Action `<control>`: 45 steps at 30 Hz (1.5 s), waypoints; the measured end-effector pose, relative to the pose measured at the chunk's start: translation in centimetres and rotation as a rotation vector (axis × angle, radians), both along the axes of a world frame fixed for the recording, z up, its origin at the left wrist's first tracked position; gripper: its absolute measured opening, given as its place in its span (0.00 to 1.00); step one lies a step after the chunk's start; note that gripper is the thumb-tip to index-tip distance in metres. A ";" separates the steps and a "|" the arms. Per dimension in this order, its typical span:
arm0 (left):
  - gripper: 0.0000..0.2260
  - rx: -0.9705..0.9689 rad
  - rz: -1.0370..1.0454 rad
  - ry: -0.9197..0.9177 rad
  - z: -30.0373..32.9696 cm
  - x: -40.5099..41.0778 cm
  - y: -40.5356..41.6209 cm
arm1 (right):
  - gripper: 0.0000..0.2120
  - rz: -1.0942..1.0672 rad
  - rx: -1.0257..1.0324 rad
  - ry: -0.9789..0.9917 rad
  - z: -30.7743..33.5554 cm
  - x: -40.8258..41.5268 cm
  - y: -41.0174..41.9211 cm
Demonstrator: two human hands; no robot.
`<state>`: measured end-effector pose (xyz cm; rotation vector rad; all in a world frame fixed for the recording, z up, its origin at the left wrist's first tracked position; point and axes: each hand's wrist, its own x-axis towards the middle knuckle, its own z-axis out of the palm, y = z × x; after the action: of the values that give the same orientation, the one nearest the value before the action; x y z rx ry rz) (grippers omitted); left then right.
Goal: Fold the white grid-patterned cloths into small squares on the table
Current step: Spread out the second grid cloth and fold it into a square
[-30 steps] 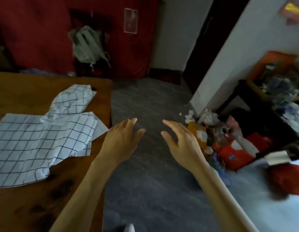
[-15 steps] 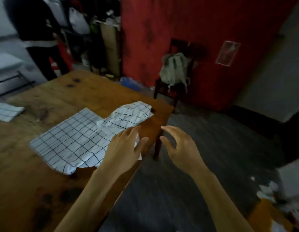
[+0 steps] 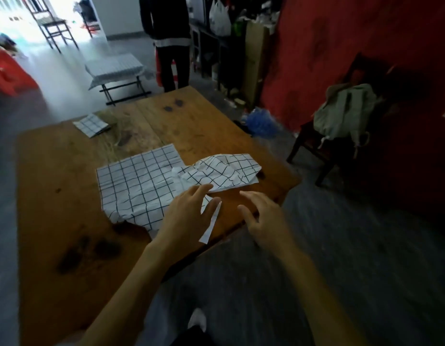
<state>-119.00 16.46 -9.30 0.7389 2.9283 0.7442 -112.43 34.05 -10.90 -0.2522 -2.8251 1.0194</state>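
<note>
Left hand (image 3: 186, 216) hovers with fingers loose over the near edge of the spread grid cloth (image 3: 139, 186), right hand (image 3: 264, 216) likewise relaxed, holding nothing, above the wooden worktop (image 3: 54, 221), crumpled cloth (image 3: 226, 171) just beyond, folded square (image 3: 91, 124) at the far corner.

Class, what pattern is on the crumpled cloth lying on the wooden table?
White with a dark grid of thin lines, on the crumpled cloth; head view shows it.

L hand (image 3: 189, 216) & R hand (image 3: 262, 217) reach fwd, fingers loose, empty.
</note>
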 end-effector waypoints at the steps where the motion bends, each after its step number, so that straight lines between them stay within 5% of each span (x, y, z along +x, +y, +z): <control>1: 0.23 -0.010 0.019 -0.010 -0.6 -0.4 0.3 | 0.20 0.024 -0.004 -0.015 -0.5 -0.8 0.4; 15: 0.21 0.137 0.131 -0.236 -13.7 -14.4 8.2 | 0.26 0.070 0.033 -0.250 -10.4 -14.8 7.2; 23: 0.24 -0.021 0.203 -0.174 -20.2 -19.7 11.0 | 0.30 0.084 0.042 -0.402 -15.4 -21.4 7.4; 27: 0.12 -0.070 0.225 -0.146 -21.8 -21.0 12.1 | 0.32 0.110 -0.001 -0.428 -16.6 -22.5 8.2; 35: 0.03 0.183 0.247 -0.014 -17.9 -22.5 14.2 | 0.38 0.130 -0.014 -0.280 -14.9 -24.6 10.6; 45: 0.04 0.192 0.468 0.235 -5.8 -20.1 16.7 | 0.52 0.219 -0.032 0.124 -7.8 -25.8 12.8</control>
<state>-139.14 33.18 -15.07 0.1419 3.3241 1.0452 -138.25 46.85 -18.75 0.1166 -2.7701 1.0812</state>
